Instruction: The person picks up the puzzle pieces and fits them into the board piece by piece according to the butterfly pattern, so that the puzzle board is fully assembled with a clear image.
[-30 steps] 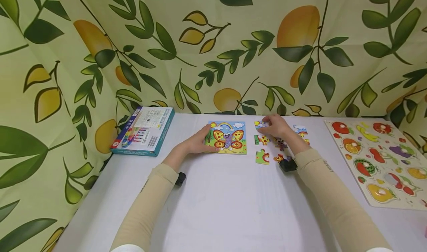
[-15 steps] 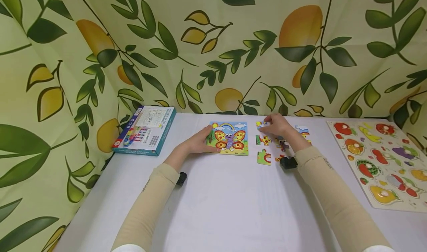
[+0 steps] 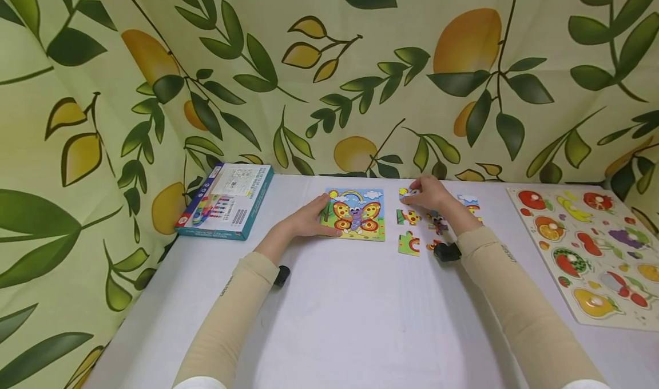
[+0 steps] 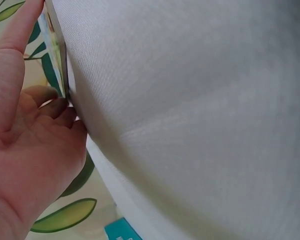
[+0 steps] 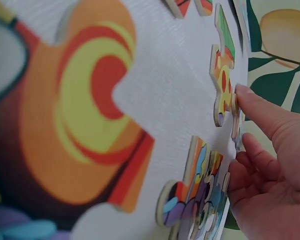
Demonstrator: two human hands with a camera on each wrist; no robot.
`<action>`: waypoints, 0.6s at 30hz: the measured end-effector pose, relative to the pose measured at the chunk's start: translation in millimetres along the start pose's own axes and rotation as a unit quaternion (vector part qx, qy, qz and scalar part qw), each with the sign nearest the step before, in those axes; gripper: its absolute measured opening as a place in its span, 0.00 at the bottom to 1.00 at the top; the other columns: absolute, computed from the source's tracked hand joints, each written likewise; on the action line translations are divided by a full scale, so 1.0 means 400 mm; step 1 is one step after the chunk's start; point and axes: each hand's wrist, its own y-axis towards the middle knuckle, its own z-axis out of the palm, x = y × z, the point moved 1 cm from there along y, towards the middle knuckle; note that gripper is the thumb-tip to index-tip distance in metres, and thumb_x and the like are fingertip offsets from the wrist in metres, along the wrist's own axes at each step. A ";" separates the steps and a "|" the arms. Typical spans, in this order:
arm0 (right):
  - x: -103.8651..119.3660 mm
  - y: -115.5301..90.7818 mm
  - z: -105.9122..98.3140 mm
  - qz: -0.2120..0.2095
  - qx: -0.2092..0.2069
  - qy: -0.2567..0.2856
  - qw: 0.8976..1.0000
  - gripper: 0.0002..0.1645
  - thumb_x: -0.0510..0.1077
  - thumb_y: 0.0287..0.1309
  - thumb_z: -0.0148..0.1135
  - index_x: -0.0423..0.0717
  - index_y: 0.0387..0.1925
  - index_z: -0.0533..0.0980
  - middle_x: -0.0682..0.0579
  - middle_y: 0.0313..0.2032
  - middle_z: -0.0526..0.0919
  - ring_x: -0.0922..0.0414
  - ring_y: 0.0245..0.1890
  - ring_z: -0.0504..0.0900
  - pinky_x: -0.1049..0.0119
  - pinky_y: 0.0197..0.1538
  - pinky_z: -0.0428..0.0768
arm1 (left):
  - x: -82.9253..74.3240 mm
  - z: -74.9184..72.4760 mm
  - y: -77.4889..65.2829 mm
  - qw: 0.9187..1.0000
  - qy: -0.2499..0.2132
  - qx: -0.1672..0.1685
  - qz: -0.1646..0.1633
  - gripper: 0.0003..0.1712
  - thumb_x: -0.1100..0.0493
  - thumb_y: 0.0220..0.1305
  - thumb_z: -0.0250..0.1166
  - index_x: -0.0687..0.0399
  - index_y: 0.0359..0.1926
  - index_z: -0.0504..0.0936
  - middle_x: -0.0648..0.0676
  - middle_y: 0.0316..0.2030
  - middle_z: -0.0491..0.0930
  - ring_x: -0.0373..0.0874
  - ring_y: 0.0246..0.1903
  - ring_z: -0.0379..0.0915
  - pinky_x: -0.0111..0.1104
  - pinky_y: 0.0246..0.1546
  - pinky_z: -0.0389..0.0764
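My left hand spans the left side of a square butterfly puzzle board, thumb at its near edge and fingers at its left edge. The left wrist view shows the left fingers against the board's thin edge. My right hand pinches a puzzle piece with a sun on it, at the back left of a loose group of pieces. In the right wrist view that piece is seen edge-on at the thumb and fingertip. A yellow, red-dotted piece and a green corner piece lie nearer.
More puzzle pieces lie under and beyond the right wrist, partly hidden. A wooden fruit board lies at the right. A teal-edged box sits at the back left, and a leaf-patterned curtain stands behind the table.
The head view has shifted slightly, moving everything a little to the right. Both hands keep their places on the board and the sun piece.
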 end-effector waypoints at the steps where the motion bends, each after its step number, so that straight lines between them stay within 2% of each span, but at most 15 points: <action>1: -0.001 0.000 0.000 -0.002 -0.001 0.002 1.000 0.33 0.52 0.61 0.65 0.31 0.57 0.69 0.37 0.51 0.66 0.43 0.49 0.64 0.52 0.51 0.68 | -0.001 0.000 0.000 1.000 0.000 0.000 -0.001 0.61 0.42 0.56 0.72 0.55 0.77 0.43 0.55 0.77 0.39 0.49 0.75 0.32 0.43 0.72 0.43; 10: -0.003 -0.005 -0.001 -0.017 -0.024 0.028 0.999 0.30 0.50 0.59 0.68 0.36 0.54 0.67 0.39 0.46 0.71 0.45 0.44 0.67 0.55 0.45 0.68 | -0.003 -0.003 -0.004 1.000 0.004 0.000 -0.003 0.61 0.41 0.56 0.71 0.55 0.77 0.44 0.55 0.77 0.38 0.50 0.75 0.32 0.45 0.72 0.44; 14: -0.006 -0.008 0.001 -0.030 -0.055 0.044 0.997 0.27 0.47 0.60 0.67 0.36 0.54 0.70 0.39 0.47 0.74 0.45 0.45 0.70 0.55 0.45 0.71 | -0.003 -0.003 -0.004 1.000 0.004 0.000 0.000 0.61 0.41 0.55 0.71 0.55 0.77 0.44 0.55 0.77 0.38 0.50 0.75 0.33 0.45 0.72 0.44; 18: -0.010 -0.009 0.004 -0.036 -0.092 0.072 0.993 0.19 0.46 0.66 0.61 0.38 0.52 0.74 0.39 0.50 0.76 0.44 0.49 0.74 0.55 0.47 0.74 | -0.001 -0.003 -0.003 1.000 0.004 0.000 -0.002 0.61 0.41 0.55 0.71 0.55 0.77 0.44 0.55 0.77 0.38 0.50 0.75 0.33 0.45 0.72 0.44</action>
